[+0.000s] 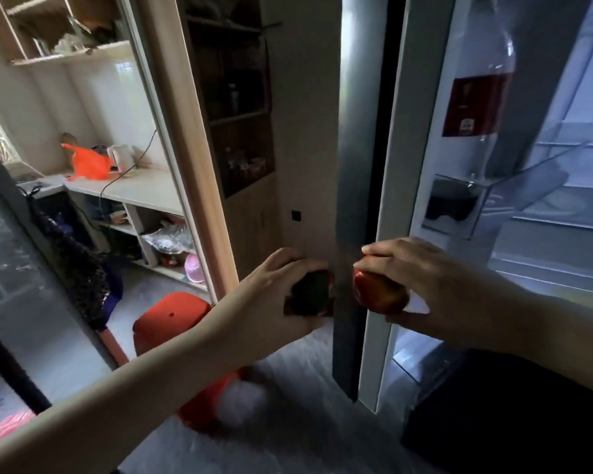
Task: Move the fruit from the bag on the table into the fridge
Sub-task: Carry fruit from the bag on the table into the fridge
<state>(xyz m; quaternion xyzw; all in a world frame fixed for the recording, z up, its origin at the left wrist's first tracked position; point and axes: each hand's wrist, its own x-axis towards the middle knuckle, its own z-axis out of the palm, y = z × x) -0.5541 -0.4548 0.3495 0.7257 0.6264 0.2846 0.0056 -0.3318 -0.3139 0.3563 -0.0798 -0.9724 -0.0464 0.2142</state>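
Dim little kitchen corner, and the fridge door (pixel 353 200) is swung open with its thin edge pointing pretty much straight at the camera, so I'll place everything off that.

Just left of the door edge, the left hand (pixel 274 295) is curled around a dark fruit (pixel 310 297). It's greenish with a bit of red at the rim, and honestly I can't tell what kind it is. It sits right up against the door edge, but whether it actually touches is too close to call.

Just right of the door edge, on the inner side, the right hand (pixel 421 285) grips a shiny red apple (pixel 379 295), fingers over the top and thumb underneath. Both pieces of fruit are at about the same height, one on each side of the edge.

Higher up on the inside of the door, a clear bottle (pixel 483 97) with a red label stands in a see-through door bin (pixel 476 200). Further right of the door you can see the lit fridge (pixel 562 206) with its glass shelves.

Way off to the left of the door, in the background, an orange bag (pixel 89 162) sits on the desk (pixel 144 189) next to a white kettle (pixel 120 157). Closer in, low and left of the door, there's an orange stool (pixel 172 319) on the floor.
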